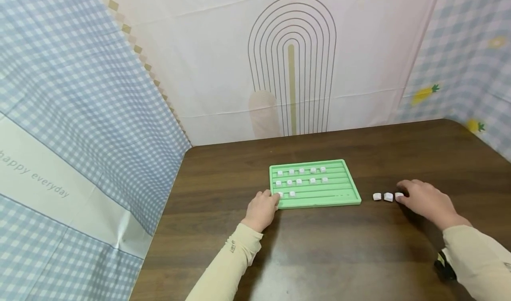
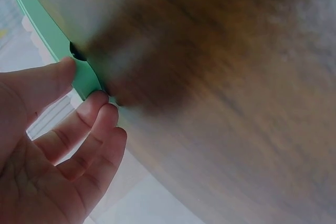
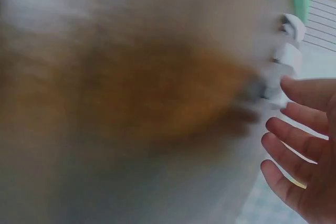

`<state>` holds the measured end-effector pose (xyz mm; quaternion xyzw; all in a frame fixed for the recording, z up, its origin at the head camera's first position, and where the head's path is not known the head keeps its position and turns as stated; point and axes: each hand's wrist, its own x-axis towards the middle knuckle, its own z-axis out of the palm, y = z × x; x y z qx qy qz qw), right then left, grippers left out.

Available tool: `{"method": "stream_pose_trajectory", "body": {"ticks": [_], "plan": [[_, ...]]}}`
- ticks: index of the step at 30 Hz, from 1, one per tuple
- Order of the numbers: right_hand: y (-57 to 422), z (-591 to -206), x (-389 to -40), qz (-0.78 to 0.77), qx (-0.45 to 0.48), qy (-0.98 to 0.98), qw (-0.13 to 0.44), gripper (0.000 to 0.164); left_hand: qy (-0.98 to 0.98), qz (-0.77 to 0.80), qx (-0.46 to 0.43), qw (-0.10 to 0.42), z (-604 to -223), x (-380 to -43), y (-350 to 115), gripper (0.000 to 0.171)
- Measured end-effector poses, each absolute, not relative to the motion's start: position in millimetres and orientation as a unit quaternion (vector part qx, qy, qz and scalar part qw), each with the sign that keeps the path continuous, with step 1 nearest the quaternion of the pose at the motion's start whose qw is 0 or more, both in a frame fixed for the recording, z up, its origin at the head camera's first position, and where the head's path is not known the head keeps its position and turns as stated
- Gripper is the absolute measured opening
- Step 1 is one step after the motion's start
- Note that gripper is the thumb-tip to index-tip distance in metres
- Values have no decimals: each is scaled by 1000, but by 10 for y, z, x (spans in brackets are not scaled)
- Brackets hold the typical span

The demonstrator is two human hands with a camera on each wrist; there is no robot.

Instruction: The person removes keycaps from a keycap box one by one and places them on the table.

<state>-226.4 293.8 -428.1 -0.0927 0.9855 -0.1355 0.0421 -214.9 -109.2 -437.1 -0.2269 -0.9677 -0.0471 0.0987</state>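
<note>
Sleeves (image 1: pixel 229 259) before green tray (image 1: pixel 317 189), lengthwise left-right

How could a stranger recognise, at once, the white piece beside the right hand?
On the brown table, right of the green tray, three small white pieces form a row. The wanted piece is the rightmost: unlike its two neighbours, it is partly covered by the right hand.

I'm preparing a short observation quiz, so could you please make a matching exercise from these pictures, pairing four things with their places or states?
1. Left hand
2. Right hand
3. Green tray
4. Table

A. Bears rows of white pieces
B. Brown, wood-grained
C. At the tray's near left corner
D. At the rightmost loose piece

Pairs: 1-C, 2-D, 3-A, 4-B
</note>
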Motion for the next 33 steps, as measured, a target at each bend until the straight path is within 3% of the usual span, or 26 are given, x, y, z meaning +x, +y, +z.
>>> {"method": "stream_pose_trajectory", "body": {"ticks": [4, 12, 19, 33], "plan": [[2734, -4144, -2329, -138, -106, 984, 32, 56, -968, -43, -227, 99, -4377, -2127, -1105, 10], [1690, -4163, -2533, -172, -208, 962, -46, 33, -967, -39, -225, 112, -4389, -2115, -1110, 9], [877, -4385, -2589, -168, -263, 949, -47, 26, -968, -26, -225, 111, -4384, -2124, -1081, 11], [582, -4457, -2606, -150, -273, 948, -68, 8, -966, -8, -230, 119, -4387, -2155, -1097, 13]]}}
